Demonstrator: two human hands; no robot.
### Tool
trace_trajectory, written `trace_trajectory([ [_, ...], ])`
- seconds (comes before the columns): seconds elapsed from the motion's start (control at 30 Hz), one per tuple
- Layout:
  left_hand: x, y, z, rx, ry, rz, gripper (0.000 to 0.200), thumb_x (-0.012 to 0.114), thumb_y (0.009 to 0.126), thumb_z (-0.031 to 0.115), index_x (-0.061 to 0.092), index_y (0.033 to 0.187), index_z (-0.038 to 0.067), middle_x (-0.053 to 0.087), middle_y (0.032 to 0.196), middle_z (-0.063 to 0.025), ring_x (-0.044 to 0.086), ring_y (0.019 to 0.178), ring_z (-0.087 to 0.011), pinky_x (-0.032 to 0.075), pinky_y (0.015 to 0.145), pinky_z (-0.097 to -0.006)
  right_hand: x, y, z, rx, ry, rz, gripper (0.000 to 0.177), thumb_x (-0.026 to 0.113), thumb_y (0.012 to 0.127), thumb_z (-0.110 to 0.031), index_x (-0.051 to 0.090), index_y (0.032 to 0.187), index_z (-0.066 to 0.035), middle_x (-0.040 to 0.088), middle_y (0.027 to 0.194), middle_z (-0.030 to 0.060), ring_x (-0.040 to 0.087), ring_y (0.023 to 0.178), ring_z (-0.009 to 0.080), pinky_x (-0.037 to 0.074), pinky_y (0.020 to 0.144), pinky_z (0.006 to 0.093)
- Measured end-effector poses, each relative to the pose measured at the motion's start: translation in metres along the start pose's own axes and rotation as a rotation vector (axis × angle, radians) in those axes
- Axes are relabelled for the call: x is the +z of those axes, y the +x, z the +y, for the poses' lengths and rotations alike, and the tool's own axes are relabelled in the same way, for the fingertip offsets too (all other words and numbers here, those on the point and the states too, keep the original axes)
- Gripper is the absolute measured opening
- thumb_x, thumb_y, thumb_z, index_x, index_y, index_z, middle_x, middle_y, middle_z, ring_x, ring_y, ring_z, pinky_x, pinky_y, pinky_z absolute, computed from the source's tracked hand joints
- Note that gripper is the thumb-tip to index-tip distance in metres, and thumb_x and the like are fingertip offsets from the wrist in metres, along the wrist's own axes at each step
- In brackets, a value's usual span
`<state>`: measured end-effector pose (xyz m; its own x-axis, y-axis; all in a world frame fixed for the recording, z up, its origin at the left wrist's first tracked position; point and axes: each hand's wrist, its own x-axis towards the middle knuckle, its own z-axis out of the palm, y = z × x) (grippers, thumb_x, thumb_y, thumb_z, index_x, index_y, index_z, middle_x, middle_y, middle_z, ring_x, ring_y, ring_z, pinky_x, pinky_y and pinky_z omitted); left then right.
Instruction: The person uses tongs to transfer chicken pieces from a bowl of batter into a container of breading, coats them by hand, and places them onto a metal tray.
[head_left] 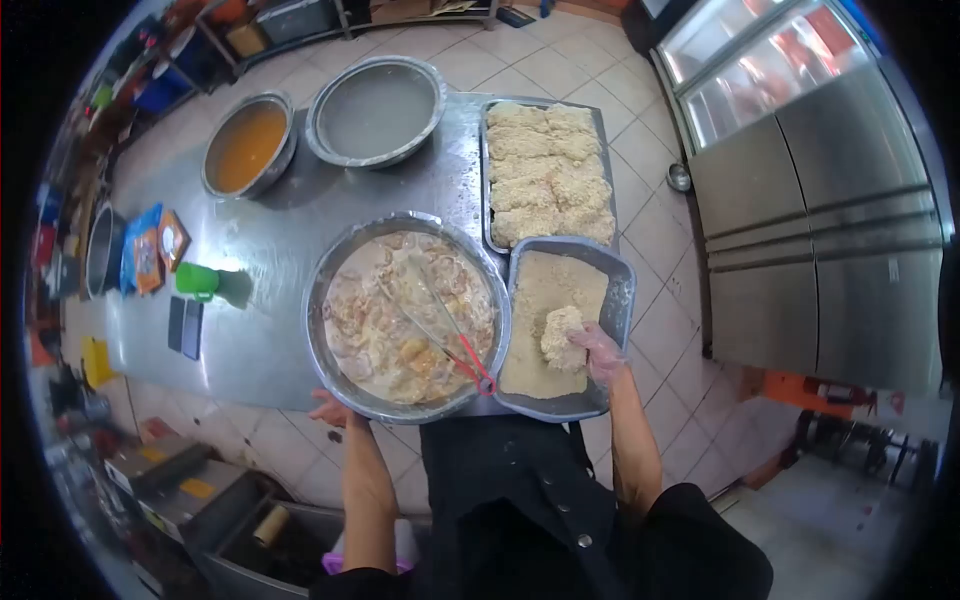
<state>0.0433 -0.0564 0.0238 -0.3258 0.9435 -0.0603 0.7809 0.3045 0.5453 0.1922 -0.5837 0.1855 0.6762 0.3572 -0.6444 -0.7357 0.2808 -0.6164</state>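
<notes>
My right hand (602, 354), in a clear plastic glove, grips a crumb-coated piece of meat (561, 338) over the grey tub (622, 290) of pale breading (545, 290). My left hand (328, 408) is bare, at the near left rim of the large metal bowl (318, 300). Its fingers are spread, and it holds nothing. Raw pieces in a milky batter (370, 290) fill that bowl. Metal tongs with red handles (462, 352) lie across it, their end over the right rim.
Behind the tub stands a tray (488, 215) stacked with breaded pieces (548, 170). Farther back on the steel table (260, 340) are a bowl of orange liquid (250, 150) and a bowl of cloudy liquid (375, 110). A green cup (196, 281) and a phone (186, 327) sit left.
</notes>
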Motion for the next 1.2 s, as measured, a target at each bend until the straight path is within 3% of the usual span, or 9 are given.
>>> trace_trajectory([
  [0.2, -0.042, -0.037, 0.047, -0.077, 0.067, -0.016, 0.074, 0.048, 0.097, 0.057, 0.039, 0.142, -0.001, 0.07, 0.098, -0.028, 0.068, 0.093, -0.0464, 0.052, 0.081, -0.0542, -0.003, 0.017, -0.065, 0.053, -0.253, -0.094, 0.053, 0.069, 0.087, -0.006, 0.051, 0.136, 0.003, 0.066, 0.124, 0.013, 0.068, 0.11, 0.0228, 0.057, 0.096, 0.0383],
  [0.4, -0.021, -0.027, 0.031, -0.043, 0.099, 0.108, 0.077, 0.047, 0.096, 0.067, 0.048, 0.131, -0.002, 0.069, 0.098, -0.023, 0.069, 0.092, -0.0424, 0.052, 0.08, -0.0534, 0.021, 0.048, -0.177, -0.212, -0.419, -0.182, 0.059, 0.075, 0.086, -0.019, 0.052, 0.136, 0.003, 0.067, 0.12, 0.0115, 0.069, 0.105, 0.0214, 0.057, 0.091, 0.0336],
  [0.6, -0.021, -0.02, 0.021, -0.012, 0.12, 0.039, 0.074, 0.05, 0.097, 0.056, 0.044, 0.141, -0.003, 0.071, 0.101, -0.0254, 0.069, 0.096, -0.043, 0.053, 0.083, -0.0516, 0.14, 0.12, -0.303, -0.12, -1.447, -0.033, 0.107, 0.078, 0.078, -0.048, 0.029, 0.153, 0.01, 0.036, 0.156, 0.0295, 0.034, 0.148, 0.0352, 0.028, 0.122, 0.0393],
  [0.7, -0.025, -0.027, 0.028, 0.016, 0.096, 0.096, 0.075, 0.05, 0.097, 0.056, 0.043, 0.143, -0.003, 0.071, 0.101, -0.0255, 0.069, 0.097, -0.0436, 0.053, 0.083, -0.0516, 0.141, 0.2, -0.31, -0.176, -1.734, -0.139, 0.099, 0.08, 0.081, -0.033, 0.026, 0.154, 0.009, 0.06, 0.138, 0.0214, 0.06, 0.125, 0.0268, 0.048, 0.107, 0.0362],
  [0.83, -0.029, -0.024, 0.028, -0.053, 0.128, -0.018, 0.077, 0.047, 0.099, 0.061, 0.04, 0.142, -0.002, 0.065, 0.116, -0.0284, 0.066, 0.109, -0.0414, 0.053, 0.089, -0.0517, 0.119, 0.292, -0.309, 0.254, -1.672, -0.357, 0.104, 0.082, 0.077, -0.032, 0.025, 0.153, 0.011, 0.066, 0.128, 0.0215, 0.067, 0.113, 0.0265, 0.053, 0.099, 0.0372],
  [0.93, -0.035, -0.031, 0.031, -0.004, 0.091, 0.006, 0.078, 0.047, 0.099, 0.06, 0.037, 0.145, -0.003, 0.067, 0.112, -0.028, 0.067, 0.105, -0.0419, 0.053, 0.088, -0.0516, 0.101, 0.316, -0.307, 0.21, -1.631, -0.284, 0.093, 0.083, 0.075, -0.03, 0.04, 0.146, 0.01, 0.071, 0.118, 0.0197, 0.069, 0.096, 0.0246, 0.057, 0.086, 0.0386],
  [1.0, -0.036, -0.031, 0.03, 0.039, 0.085, 0.001, 0.076, 0.046, 0.1, 0.059, 0.039, 0.144, -0.001, 0.07, 0.107, -0.0255, 0.068, 0.101, -0.0433, 0.053, 0.087, -0.052, 0.133, 0.284, -0.316, 0.164, -2.088, -0.203, 0.075, 0.081, 0.075, -0.031, 0.055, 0.136, 0.004, 0.071, 0.116, 0.0181, 0.069, 0.093, 0.023, 0.056, 0.082, 0.0384],
  [1.13, -0.029, -0.029, 0.027, 0.008, 0.09, 0.019, 0.073, 0.047, 0.1, 0.059, 0.041, 0.144, 0.001, 0.071, 0.102, -0.0229, 0.069, 0.098, -0.043, 0.053, 0.087, -0.0517, 0.163, 0.244, -0.315, 0.193, -2.184, 0.018, 0.064, 0.079, 0.076, -0.036, 0.064, 0.127, -0.001, 0.073, 0.112, 0.0182, 0.07, 0.098, 0.0264, 0.055, 0.086, 0.0396],
  [1.2, -0.021, -0.024, 0.02, 0.035, 0.125, 0.104, 0.072, 0.046, 0.1, 0.059, 0.042, 0.143, 0.003, 0.071, 0.101, -0.0221, 0.069, 0.098, -0.042, 0.053, 0.086, -0.0514, 0.148, 0.236, -0.314, -0.062, -2.221, -0.032, 0.074, 0.078, 0.073, -0.042, 0.059, 0.136, -0.007, 0.067, 0.127, 0.0195, 0.065, 0.114, 0.0319, 0.05, 0.101, 0.0419],
])
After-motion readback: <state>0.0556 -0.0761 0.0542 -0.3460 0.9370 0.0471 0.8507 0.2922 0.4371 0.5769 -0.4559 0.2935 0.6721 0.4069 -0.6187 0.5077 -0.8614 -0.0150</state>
